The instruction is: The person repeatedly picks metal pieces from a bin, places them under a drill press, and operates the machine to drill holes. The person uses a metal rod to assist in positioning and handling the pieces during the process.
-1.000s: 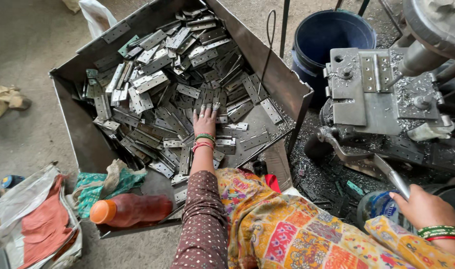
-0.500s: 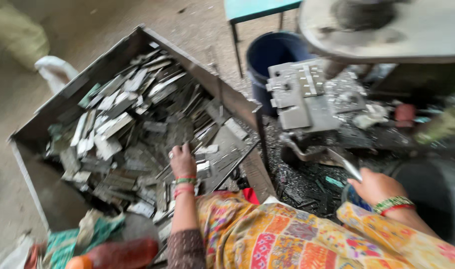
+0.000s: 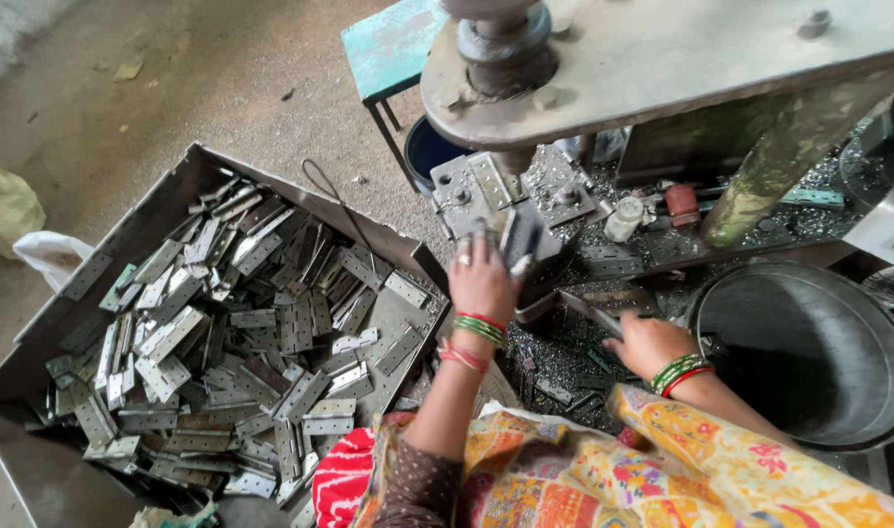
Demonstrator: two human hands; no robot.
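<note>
My left hand (image 3: 481, 284) reaches forward to the grey die block (image 3: 486, 191) of a metal press, its fingers closed on a small hinge plate (image 3: 521, 262) at the block's front. My right hand (image 3: 648, 344), with green and red bangles at the wrist, grips the end of a flat metal lever (image 3: 586, 309) low on the press. To the left lies an open metal box (image 3: 105, 264) heaped with several grey hinge plates (image 3: 261, 342). A patterned yellow sleeve covers my right arm.
The press's heavy round top (image 3: 682, 59) overhangs the die. A large round metal tub (image 3: 809, 352) stands at the right. A blue bucket (image 3: 420, 149) sits under a teal stool (image 3: 393, 44). Metal scrap (image 3: 555, 367) litters the floor by the press, and bags (image 3: 17, 225) lie at the far left.
My left hand has left the box of hinge plates and moved right and up to the press die. The view has swung up towards the press. My right hand stays on the lever.
</note>
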